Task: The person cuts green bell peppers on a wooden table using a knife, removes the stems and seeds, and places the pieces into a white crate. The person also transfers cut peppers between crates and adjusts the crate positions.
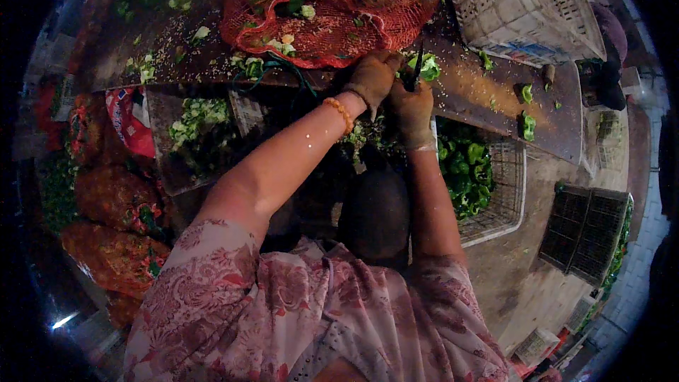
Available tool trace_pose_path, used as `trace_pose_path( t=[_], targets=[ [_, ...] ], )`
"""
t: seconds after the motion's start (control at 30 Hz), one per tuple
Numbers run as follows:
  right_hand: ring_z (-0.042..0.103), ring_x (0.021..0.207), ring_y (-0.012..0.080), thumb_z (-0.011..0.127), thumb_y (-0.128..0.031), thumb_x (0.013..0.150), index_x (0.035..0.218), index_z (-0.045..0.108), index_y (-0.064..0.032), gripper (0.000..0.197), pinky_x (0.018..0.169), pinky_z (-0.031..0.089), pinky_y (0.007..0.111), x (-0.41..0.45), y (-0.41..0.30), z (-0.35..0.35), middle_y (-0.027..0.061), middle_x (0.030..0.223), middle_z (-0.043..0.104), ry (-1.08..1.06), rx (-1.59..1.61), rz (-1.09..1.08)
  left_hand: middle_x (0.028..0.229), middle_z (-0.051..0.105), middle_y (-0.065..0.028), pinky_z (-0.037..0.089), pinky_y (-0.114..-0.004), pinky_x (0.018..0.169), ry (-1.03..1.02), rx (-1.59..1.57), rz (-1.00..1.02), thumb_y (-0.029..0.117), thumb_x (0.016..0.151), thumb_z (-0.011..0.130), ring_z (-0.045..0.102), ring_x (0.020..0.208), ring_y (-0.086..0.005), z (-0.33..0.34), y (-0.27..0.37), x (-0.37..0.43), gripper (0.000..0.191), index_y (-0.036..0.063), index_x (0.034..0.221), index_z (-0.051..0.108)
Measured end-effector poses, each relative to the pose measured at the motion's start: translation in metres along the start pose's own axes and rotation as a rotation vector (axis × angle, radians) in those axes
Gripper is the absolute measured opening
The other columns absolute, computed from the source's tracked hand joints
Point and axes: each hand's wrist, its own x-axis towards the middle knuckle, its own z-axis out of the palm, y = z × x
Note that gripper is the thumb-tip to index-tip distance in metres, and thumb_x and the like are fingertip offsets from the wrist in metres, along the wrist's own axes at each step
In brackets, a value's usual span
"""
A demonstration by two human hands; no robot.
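Note:
My left hand, in a dirty brown glove, is at the table's near edge, just below the open mouth of a red mesh sack. What its curled fingers hold cannot be made out. Beside it, my gloved right hand grips a knife with a dark blade pointing up and away. A piece of green pepper lies just beyond the blade. Pale seed cores and bits of pepper lie in and around the sack's mouth.
White plastic crates stand on the table at the right. A crate below holds green peppers. Left of it, a bin holds pale cores. Filled mesh sacks lie at far left. Pepper scraps and seeds litter the tabletop.

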Motion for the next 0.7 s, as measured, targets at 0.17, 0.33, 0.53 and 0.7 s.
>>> trace_pose_path(
  t=[0.17,0.33,0.53,0.7],
  targets=[
    [0.066,0.073,0.0283,0.068,-0.015,0.08,0.093,0.067,-0.0024,0.018,0.07,0.052,0.04,-0.002,0.0,0.005,0.0133,0.08,0.07,-0.012,0.061,-0.025,0.112,0.066,-0.0237,0.048,-0.044,0.094,0.006,0.021,0.168,0.032,0.095,0.059,0.062,0.107,-0.0375,0.002,-0.019,0.001,0.036,0.003,0.116,0.066],
    [0.066,0.073,0.0271,0.069,-0.015,0.08,0.093,0.067,-0.0018,0.02,0.069,0.051,0.04,-0.005,-0.01,0.003,0.0137,0.082,0.071,0.039,-0.025,-0.062,0.116,0.065,-0.0245,0.047,-0.047,0.095,-0.054,-0.156,-0.231,0.038,0.094,0.057,0.06,0.111,-0.0424,-0.001,-0.001,0.007,0.043,0.0026,0.116,0.065],
    [0.067,0.084,0.0224,0.07,-0.017,0.083,0.103,0.068,-0.0024,0.024,0.078,0.053,0.036,0.014,-0.013,-0.017,0.0117,0.093,0.072,-0.224,-0.152,0.149,0.117,0.065,-0.0232,0.048,-0.049,0.094,-0.237,0.232,-0.228,0.041,0.094,0.054,0.06,0.11,-0.0439,-0.015,0.044,0.001,0.041,0.0078,0.114,0.067],
    [0.07,0.082,0.0281,0.071,-0.025,0.082,0.1,0.069,-0.004,0.028,0.076,0.055,0.039,0.022,-0.028,-0.032,0.0168,0.094,0.073,-0.324,-0.167,0.215,0.114,0.068,-0.0213,0.049,-0.046,0.094,-0.227,0.058,-0.164,0.041,0.092,0.058,0.063,0.108,-0.0414,-0.019,0.038,-0.001,0.04,0.0093,0.115,0.069]
  ],
)
